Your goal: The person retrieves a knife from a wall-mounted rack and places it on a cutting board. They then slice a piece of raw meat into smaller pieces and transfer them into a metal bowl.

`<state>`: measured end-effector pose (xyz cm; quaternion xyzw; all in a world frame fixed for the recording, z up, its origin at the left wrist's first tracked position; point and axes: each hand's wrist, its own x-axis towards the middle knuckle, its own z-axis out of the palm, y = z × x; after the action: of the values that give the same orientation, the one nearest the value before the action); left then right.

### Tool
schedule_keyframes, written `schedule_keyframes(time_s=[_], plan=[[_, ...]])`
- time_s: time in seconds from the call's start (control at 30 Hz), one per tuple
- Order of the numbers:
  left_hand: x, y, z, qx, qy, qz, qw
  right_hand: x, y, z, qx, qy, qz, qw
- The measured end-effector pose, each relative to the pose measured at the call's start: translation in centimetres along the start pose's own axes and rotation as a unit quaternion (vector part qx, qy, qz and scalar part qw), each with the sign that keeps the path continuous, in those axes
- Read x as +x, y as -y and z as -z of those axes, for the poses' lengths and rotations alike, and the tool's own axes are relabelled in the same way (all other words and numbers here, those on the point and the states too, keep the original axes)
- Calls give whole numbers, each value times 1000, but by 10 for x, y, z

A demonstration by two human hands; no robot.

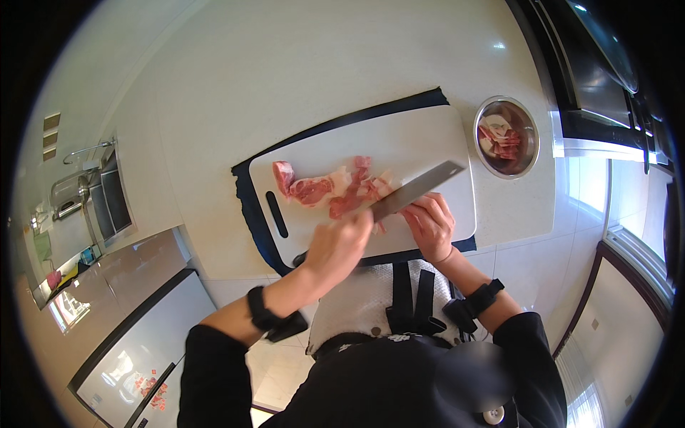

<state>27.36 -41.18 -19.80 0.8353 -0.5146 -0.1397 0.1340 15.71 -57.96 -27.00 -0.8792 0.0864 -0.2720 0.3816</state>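
Observation:
My left hand [340, 243] grips a kitchen knife, its broad steel blade [420, 190] slanting up to the right over a white cutting board [348, 136]. The dark handle end [299, 259] shows past the wrist side of that hand. Close against the blade's lower side are the bent fingers of my right hand [432, 227]; whether they pinch any meat is hidden. Raw meat lies left of the blade: a thick chunk [283, 177], a larger piece with pale fat [311, 191], and reddish strips [353, 195]. Thin slices [379, 187] sit partly behind the blade.
Right of the board stands a round metal bowl [527, 166] holding sliced meat [503, 142]. A dark cloth [251, 219] lies beneath the board on the pale countertop [332, 59]. At far left is a sink [109, 192] with a faucet; a dark appliance [594, 69] occupies the upper right.

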Motion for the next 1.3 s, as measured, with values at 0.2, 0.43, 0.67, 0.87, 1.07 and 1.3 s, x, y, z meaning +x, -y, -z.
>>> schedule_keyframes(time_s=[0.2, 0.43, 0.67, 0.87, 1.07, 1.3], plan=[[24, 15, -11, -108, -38, 36, 993, 5, 5, 3, 7, 21, 24, 999], [-16, 11, 21, -133, -74, 134, 979, 10, 1, 2, -41, 140, 39, 989], [-43, 9, 9, -80, 3, 84, 993, 5, -3, 4, -43, 132, 51, 989], [8, 7, -12, -120, -39, 70, 989, 8, 3, 9, -28, 133, 69, 988], [-13, -6, 2, -182, -58, 108, 976, 6, 4, 61, -41, 17, -41, 998], [-66, 5, -5, -152, 39, 58, 986, 10, 7, 101, -55, 158, -179, 969]])
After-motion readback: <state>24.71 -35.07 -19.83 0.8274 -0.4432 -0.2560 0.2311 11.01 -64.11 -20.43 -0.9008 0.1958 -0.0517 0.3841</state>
